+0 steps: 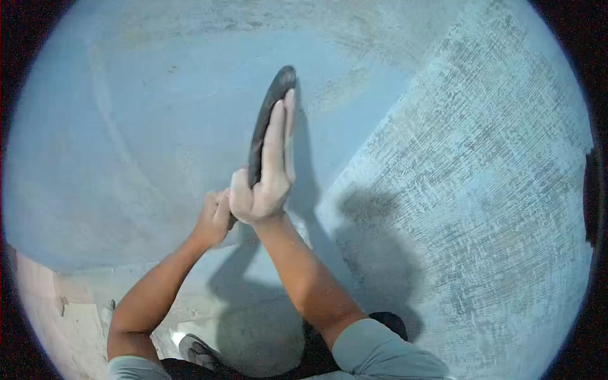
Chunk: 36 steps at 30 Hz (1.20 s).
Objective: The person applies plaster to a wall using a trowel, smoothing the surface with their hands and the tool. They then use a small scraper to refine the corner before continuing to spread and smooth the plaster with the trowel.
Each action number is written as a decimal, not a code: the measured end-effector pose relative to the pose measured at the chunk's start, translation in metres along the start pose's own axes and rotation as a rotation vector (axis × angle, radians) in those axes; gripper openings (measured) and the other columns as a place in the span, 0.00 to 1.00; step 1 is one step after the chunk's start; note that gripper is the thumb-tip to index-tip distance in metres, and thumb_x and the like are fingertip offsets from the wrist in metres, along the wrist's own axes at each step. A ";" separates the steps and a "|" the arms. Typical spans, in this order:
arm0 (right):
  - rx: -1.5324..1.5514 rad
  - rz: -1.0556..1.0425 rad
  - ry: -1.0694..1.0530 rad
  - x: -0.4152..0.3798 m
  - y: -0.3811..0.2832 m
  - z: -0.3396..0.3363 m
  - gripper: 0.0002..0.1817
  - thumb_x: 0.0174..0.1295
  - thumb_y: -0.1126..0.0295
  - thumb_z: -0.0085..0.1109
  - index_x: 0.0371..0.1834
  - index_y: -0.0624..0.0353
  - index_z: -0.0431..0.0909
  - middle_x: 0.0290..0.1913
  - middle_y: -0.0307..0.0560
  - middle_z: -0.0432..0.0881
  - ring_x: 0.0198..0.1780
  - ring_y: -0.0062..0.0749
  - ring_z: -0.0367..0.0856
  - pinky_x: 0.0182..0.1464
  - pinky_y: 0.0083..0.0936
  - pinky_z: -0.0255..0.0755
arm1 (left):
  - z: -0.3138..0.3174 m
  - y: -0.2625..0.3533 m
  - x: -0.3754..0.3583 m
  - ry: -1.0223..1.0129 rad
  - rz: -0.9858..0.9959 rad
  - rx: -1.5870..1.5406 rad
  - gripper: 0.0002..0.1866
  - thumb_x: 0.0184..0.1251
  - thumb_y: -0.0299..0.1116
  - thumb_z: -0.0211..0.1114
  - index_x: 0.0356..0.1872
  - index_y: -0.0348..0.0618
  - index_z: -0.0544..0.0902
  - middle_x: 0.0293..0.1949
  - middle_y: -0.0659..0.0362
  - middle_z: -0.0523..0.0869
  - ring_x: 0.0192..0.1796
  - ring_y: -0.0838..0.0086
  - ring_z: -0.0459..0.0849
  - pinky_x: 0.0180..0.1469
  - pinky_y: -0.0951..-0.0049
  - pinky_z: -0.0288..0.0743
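Observation:
A long, dark trowel-like blade with a rounded tip stands nearly edge-on against the pale blue-grey surface. My right hand, whitened with dust or plaster, lies along it. Its fingers stretch up the blade's right side while the thumb is on the left side, so the blade is between them. Lower down, my left hand is closed round the tool's lower end, which the fingers mostly hide. The two hands are close together, touching or almost so.
Smooth blue-grey coating covers the left and middle of the surface. On the right, a rough, scored area meets it along a slanting edge. Below are a pale floor and a shoe. Shadows of my arms and head fall on the surface.

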State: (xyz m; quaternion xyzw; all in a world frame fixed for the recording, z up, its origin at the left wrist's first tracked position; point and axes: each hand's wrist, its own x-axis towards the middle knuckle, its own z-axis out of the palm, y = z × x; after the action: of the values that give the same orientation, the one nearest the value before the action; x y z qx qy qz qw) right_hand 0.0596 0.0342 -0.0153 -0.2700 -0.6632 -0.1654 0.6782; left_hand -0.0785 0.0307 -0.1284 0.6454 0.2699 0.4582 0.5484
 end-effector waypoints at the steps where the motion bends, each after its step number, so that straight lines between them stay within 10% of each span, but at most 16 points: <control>1: 0.024 0.012 0.012 0.007 -0.003 -0.003 0.48 0.46 0.78 0.46 0.79 0.87 0.55 0.80 0.87 0.57 0.82 0.80 0.55 0.83 0.57 0.50 | 0.019 0.028 0.004 0.057 0.078 0.012 0.30 0.90 0.50 0.45 0.31 0.37 0.81 0.18 0.68 0.72 0.23 0.82 0.67 0.25 0.74 0.62; 4: 0.145 0.121 0.119 0.047 0.018 -0.025 0.43 0.55 0.80 0.42 0.81 0.83 0.55 0.74 0.74 0.71 0.75 0.55 0.73 0.77 0.39 0.65 | 0.036 0.086 0.037 -0.039 -0.019 0.073 0.33 0.89 0.54 0.49 0.22 0.43 0.75 0.19 0.68 0.70 0.23 0.82 0.65 0.25 0.73 0.60; 5: 0.326 0.256 0.102 0.073 0.002 -0.036 0.45 0.53 0.77 0.45 0.78 0.88 0.54 0.77 0.84 0.65 0.82 0.70 0.62 0.84 0.41 0.51 | 0.040 0.108 0.051 -0.057 -0.077 0.070 0.34 0.88 0.56 0.50 0.20 0.44 0.72 0.19 0.68 0.69 0.22 0.82 0.65 0.25 0.72 0.59; 12: -0.120 0.012 0.023 0.049 0.011 -0.019 0.45 0.52 0.81 0.44 0.81 0.82 0.55 0.80 0.81 0.60 0.82 0.65 0.63 0.84 0.47 0.53 | 0.033 0.073 0.039 -0.017 -0.045 -0.077 0.33 0.86 0.60 0.48 0.26 0.44 0.76 0.19 0.67 0.68 0.20 0.82 0.64 0.22 0.72 0.59; 16: -0.069 -0.025 -0.104 -0.002 -0.004 0.005 0.48 0.48 0.76 0.49 0.79 0.86 0.56 0.81 0.86 0.55 0.83 0.81 0.52 0.85 0.54 0.46 | 0.013 -0.012 0.009 0.058 0.114 -0.099 0.29 0.88 0.54 0.46 0.31 0.42 0.79 0.19 0.67 0.69 0.21 0.83 0.66 0.23 0.73 0.60; 20: -0.075 -0.101 0.006 0.050 0.011 -0.015 0.45 0.51 0.77 0.47 0.78 0.86 0.58 0.81 0.83 0.58 0.83 0.72 0.59 0.83 0.52 0.54 | 0.030 0.070 0.031 0.022 0.028 -0.017 0.30 0.88 0.55 0.47 0.28 0.42 0.78 0.19 0.67 0.69 0.22 0.82 0.66 0.25 0.73 0.60; 22: 0.155 0.182 0.069 0.083 0.007 -0.025 0.46 0.52 0.74 0.51 0.80 0.82 0.58 0.81 0.82 0.58 0.83 0.73 0.57 0.83 0.54 0.51 | 0.029 0.124 0.059 -0.111 -0.083 0.049 0.32 0.88 0.56 0.47 0.25 0.41 0.75 0.19 0.67 0.69 0.23 0.82 0.65 0.26 0.73 0.60; 26: 0.143 0.129 0.010 0.100 0.007 -0.030 0.44 0.54 0.80 0.46 0.81 0.81 0.57 0.79 0.77 0.65 0.82 0.59 0.65 0.81 0.48 0.60 | 0.049 0.121 0.061 0.006 -0.002 -0.045 0.34 0.88 0.57 0.46 0.23 0.41 0.74 0.18 0.67 0.69 0.21 0.81 0.65 0.24 0.71 0.60; 31: -0.095 -0.103 -0.080 0.017 -0.003 0.009 0.48 0.49 0.78 0.48 0.81 0.83 0.55 0.81 0.84 0.56 0.83 0.76 0.55 0.83 0.57 0.52 | 0.016 0.007 0.020 0.146 0.212 -0.034 0.32 0.89 0.55 0.44 0.27 0.40 0.75 0.19 0.65 0.71 0.19 0.80 0.66 0.21 0.69 0.60; 33: 0.028 -0.077 -0.040 0.007 0.001 0.011 0.49 0.47 0.77 0.47 0.80 0.85 0.55 0.81 0.87 0.55 0.82 0.83 0.52 0.83 0.62 0.49 | 0.004 0.010 0.011 0.079 0.107 0.002 0.31 0.89 0.55 0.45 0.28 0.40 0.76 0.19 0.65 0.71 0.21 0.80 0.67 0.23 0.69 0.60; 36: -0.028 -0.065 0.014 0.058 0.009 -0.012 0.46 0.51 0.79 0.44 0.80 0.83 0.56 0.80 0.82 0.60 0.82 0.67 0.61 0.83 0.50 0.54 | 0.025 0.088 0.034 0.055 0.075 0.080 0.31 0.89 0.55 0.47 0.26 0.40 0.75 0.20 0.66 0.70 0.23 0.81 0.67 0.25 0.70 0.61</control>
State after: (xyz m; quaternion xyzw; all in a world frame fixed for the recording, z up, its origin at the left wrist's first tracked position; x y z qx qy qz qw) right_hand 0.0786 0.0427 0.0415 -0.2566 -0.6646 -0.1987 0.6730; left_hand -0.0548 0.0257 -0.0340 0.6637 0.2788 0.4847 0.4969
